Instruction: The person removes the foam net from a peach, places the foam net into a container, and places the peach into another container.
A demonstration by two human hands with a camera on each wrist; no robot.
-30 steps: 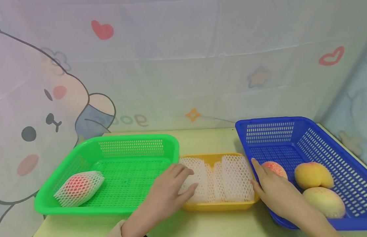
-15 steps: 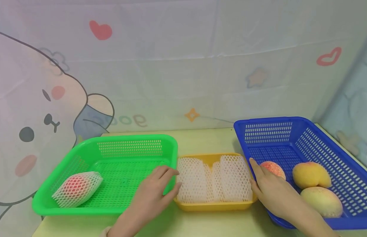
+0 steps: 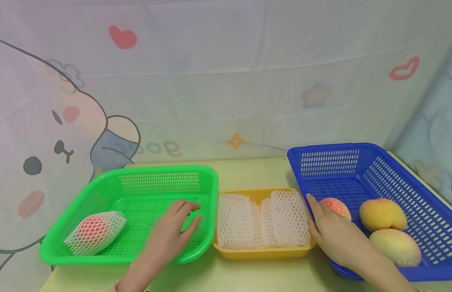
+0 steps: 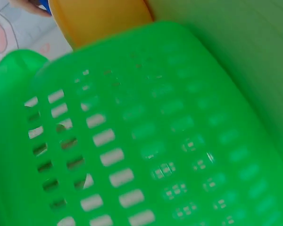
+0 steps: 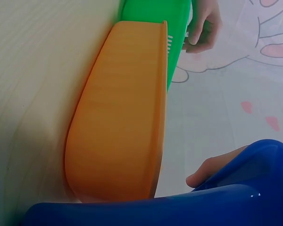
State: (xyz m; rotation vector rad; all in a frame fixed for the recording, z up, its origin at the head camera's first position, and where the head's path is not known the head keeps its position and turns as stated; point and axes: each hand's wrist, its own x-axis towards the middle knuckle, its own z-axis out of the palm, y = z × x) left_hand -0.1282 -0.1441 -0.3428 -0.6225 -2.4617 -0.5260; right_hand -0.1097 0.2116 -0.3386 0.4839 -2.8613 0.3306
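My left hand [image 3: 169, 233] hovers over the right part of the green basket [image 3: 207, 178], fingers loosely bent and holding nothing. In that basket, at the left, lies a reddish peach in a white foam net [image 3: 95, 233]. My right hand [image 3: 339, 237] lies over the left rim of the blue basket [image 3: 331, 148], fingers extended beside a red speckled peach [image 3: 337, 207] that it partly covers. A yellow peach [image 3: 383, 215] and a pale yellow-green one [image 3: 395, 246] sit to its right. In the right wrist view the right thumb [image 5: 210, 172] shows beyond the blue rim.
Between the baskets stands a yellow tray [image 3: 264, 254] with several white foam nets [image 3: 234, 221]. All three containers rest on a light wooden table [image 3: 255, 172]. A printed cloth [image 3: 218, 81] hangs behind. In the left wrist view, the green basket's slotted wall [image 4: 127, 141] fills most of the frame.
My left hand has moved left, from over the tray's left side to over the green basket. The right hand stays at the blue basket's rim, and the fruit has not moved.
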